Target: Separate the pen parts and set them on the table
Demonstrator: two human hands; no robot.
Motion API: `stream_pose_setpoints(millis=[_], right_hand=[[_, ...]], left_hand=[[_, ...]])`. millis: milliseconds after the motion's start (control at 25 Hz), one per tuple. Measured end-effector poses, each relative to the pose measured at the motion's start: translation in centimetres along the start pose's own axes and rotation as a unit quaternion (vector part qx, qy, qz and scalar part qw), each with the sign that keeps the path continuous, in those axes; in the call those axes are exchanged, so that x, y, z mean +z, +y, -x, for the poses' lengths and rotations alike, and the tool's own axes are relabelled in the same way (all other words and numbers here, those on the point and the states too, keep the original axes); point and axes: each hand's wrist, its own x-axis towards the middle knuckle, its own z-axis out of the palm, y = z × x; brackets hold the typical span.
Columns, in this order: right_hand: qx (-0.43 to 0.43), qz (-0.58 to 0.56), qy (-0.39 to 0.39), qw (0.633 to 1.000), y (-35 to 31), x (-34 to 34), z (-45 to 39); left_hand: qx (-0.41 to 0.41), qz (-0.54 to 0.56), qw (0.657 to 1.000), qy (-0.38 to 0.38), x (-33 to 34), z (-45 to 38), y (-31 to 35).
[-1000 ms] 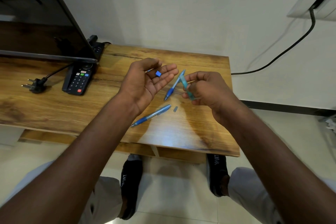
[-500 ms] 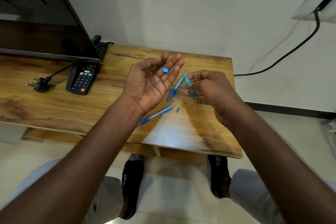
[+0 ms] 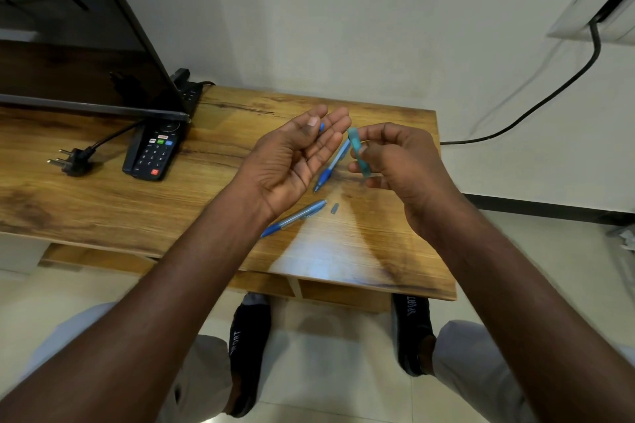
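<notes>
Two hands hovered above the worktop [image 3: 103, 203]: the right hand [image 3: 395, 161] pinched a teal pen barrel [image 3: 357, 154], its grip curled round it; the left hand [image 3: 292, 161] lay palm-up, thumb pressing a small blue piece [image 3: 322, 127]. Beneath them, on the worktop, lay two blue pens [image 3: 295, 216].

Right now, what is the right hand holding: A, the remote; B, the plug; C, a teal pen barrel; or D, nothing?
C: the right hand pinches a teal pen barrel just above the table, while the remote and the plug lie untouched far off by the screen.
</notes>
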Motion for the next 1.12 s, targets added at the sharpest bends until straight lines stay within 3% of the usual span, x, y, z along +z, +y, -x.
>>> stream_pose_setpoints(millis=[280,520,1120], right_hand=[[-0.03,-0.007,-0.011,0.999,0.04,0.15,0.14],[-0.051,0.014,-0.023,0.998,0.19,0.57,0.43],[-0.089,0.075,-0.004,0.993,0.87,0.72,0.28]], left_hand=[[-0.001,-0.042,0.997,0.068,-0.39,-0.14,-0.08],[-0.04,-0.088,0.992,0.077,-0.3,-0.13,-0.43],[-0.038,-0.125,0.988,0.082,-0.51,-0.41,-0.93]])
